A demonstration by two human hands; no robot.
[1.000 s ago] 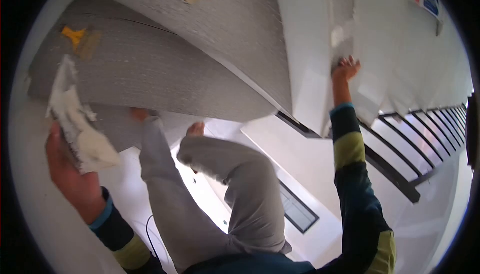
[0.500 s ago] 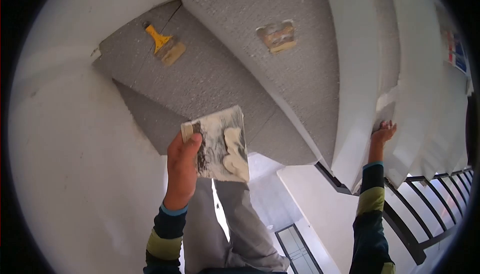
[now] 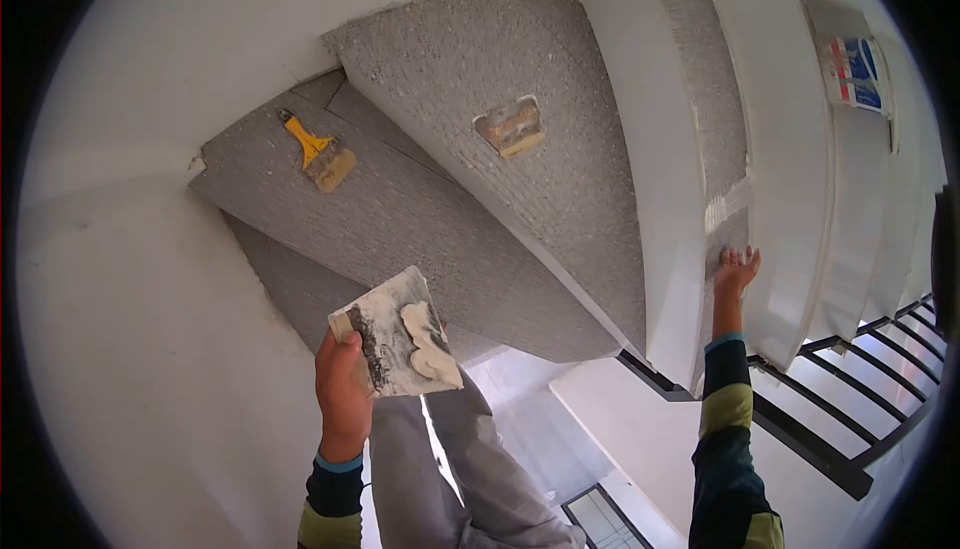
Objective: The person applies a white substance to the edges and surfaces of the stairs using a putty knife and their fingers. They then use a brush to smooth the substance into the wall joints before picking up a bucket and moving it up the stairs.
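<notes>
My left hand (image 3: 343,389) grips a square putty board (image 3: 385,344) by its left edge, thumb on top. Smeared cream putty covers the board, with a thick ridge of putty (image 3: 424,344) near its right side. Out to the right, my right hand (image 3: 738,271) is at a narrow grey stair tread (image 3: 722,234), its fingers a little apart and slightly bent. No tool shows in it. Pale putty (image 3: 722,207) is smeared across the tread just beyond the fingers.
A yellow-handled flat brush (image 3: 318,152) lies on a lower tread. On the wide tread rests a putty-stained scraper blade (image 3: 510,127). A white, blue and red bucket (image 3: 857,74) stands higher up. A black railing (image 3: 830,374) borders the stairs at the right; a white wall (image 3: 130,249) rises at left.
The view has shifted, bringing more of the upper steps and bucket into sight. The putty board sits lower and more tilted in view. My right hand remains at the same tread.
</notes>
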